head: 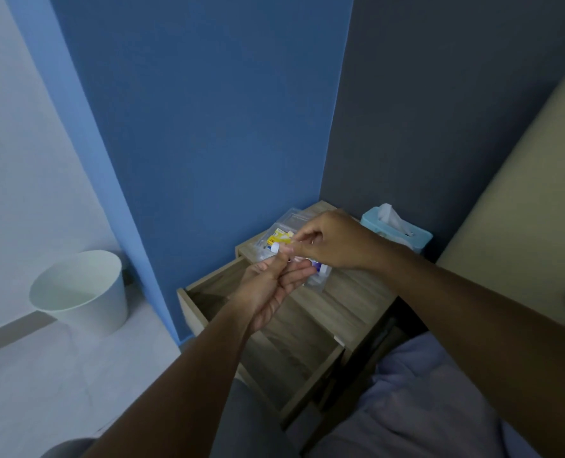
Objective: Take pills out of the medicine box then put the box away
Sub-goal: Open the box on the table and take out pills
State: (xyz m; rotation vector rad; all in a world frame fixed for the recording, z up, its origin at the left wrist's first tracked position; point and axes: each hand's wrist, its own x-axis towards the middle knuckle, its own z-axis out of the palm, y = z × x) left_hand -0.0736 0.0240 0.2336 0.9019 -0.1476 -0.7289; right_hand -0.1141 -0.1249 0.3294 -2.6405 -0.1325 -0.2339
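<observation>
My left hand (271,292) is gripping a little white-capped thing (275,247) — my right hand (334,242) is pinching beside it, what I cannot tell. The medicine box (291,223) is sitting on the bedside table (350,292).

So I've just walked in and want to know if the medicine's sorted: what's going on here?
A person works over a bedside table whose drawer is pulled open. The clear medicine box lies on top, near the tissues. Just above it the right hand pinches at a small white-tipped item, with the left hand under it. It's too small to identify. The box isn't put away yet.
</observation>
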